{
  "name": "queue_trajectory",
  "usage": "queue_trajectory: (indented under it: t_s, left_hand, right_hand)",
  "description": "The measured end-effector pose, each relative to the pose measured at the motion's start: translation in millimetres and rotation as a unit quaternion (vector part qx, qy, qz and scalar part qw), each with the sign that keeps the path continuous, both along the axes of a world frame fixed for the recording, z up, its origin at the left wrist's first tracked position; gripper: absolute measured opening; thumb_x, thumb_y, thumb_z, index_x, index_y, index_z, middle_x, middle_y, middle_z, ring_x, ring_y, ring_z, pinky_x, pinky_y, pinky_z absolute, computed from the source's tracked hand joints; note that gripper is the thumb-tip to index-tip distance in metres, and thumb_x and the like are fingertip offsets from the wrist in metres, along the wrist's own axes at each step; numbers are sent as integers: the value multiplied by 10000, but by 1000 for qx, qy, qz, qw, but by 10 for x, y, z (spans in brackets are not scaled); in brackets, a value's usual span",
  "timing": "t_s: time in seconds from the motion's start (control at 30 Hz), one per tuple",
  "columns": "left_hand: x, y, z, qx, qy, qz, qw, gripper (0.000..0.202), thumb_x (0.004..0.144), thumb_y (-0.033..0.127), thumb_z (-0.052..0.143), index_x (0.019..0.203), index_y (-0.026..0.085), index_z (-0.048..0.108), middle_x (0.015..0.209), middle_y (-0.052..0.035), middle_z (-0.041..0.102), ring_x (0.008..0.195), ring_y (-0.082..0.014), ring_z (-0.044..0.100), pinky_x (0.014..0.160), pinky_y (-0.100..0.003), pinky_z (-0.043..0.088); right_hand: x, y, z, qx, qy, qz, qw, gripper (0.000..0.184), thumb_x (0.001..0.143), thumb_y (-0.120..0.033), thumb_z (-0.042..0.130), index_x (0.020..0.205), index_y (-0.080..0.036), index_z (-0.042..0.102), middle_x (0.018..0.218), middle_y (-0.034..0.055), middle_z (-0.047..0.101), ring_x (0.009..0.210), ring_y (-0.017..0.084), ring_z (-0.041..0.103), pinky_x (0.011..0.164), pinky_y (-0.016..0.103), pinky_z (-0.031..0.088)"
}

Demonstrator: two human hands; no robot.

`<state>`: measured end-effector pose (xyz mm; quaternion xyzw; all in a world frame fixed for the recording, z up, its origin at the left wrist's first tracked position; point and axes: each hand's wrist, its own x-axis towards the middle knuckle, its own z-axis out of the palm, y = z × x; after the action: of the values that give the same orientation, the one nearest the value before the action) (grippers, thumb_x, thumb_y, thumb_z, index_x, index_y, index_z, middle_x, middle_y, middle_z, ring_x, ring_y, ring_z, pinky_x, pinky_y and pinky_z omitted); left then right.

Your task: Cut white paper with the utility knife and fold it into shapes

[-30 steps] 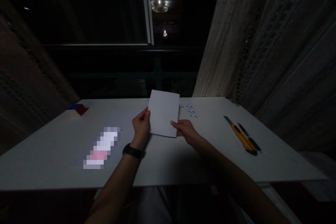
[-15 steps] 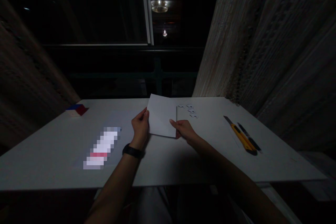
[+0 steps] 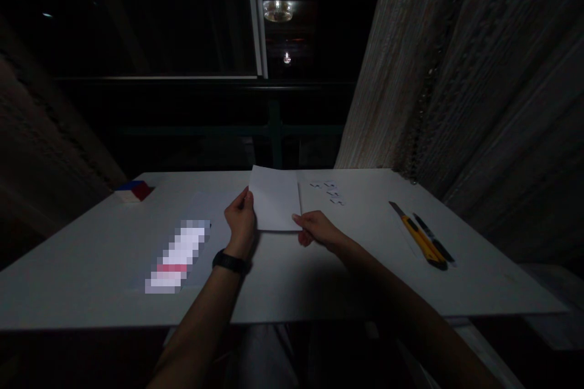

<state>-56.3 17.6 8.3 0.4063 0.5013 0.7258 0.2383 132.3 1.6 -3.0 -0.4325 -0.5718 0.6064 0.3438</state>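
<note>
A plain white sheet of paper (image 3: 275, 199) is held up over the table, tilted toward me. My left hand (image 3: 241, 216), with a dark band on the wrist, grips its left edge between thumb and fingers. At the lower right corner, my right hand (image 3: 317, 228) pinches the paper, thumb on the near face. Beyond the right hand lie several small white paper pieces with dark marks (image 3: 334, 193). Whether the held paper is one layer or folded, I cannot tell.
On the white table (image 3: 365, 279), a yellow utility knife (image 3: 422, 240) and a black pen (image 3: 433, 238) lie at right. A pixelated bright screen (image 3: 177, 258) is at left. A blue, red and white block (image 3: 132, 191) sits far left. Curtains (image 3: 387, 61) hang beside the window.
Both hands have shifted slightly left with the paper. Its lower edge now looks more level, and the right hand's fingers show more below the corner.
</note>
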Motion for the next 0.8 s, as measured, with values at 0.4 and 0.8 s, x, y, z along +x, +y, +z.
queue_trajectory:
  t_s: [0.4, 0.8]
  left_hand:
    - [62, -13, 27, -33, 2, -83, 996, 331, 685, 271, 648, 976, 116, 668, 1013, -97, 667, 960, -220, 601, 898, -361, 428]
    - [68, -52, 63, -49, 62, -127, 989, 351, 668, 297, 657, 973, 123, 671, 971, -90, 682, 915, -219, 615, 863, -360, 447]
  right_hand:
    - [30, 61, -25, -22, 157, -149, 976, 302, 571, -371, 748, 660, -124, 598, 620, 40, 643, 550, 134, 596, 520, 255, 512]
    - [88, 84, 46, -27, 222, -191, 956, 294, 513, -204, 756, 774, -134, 638, 781, 45, 686, 692, 168, 620, 627, 308, 537]
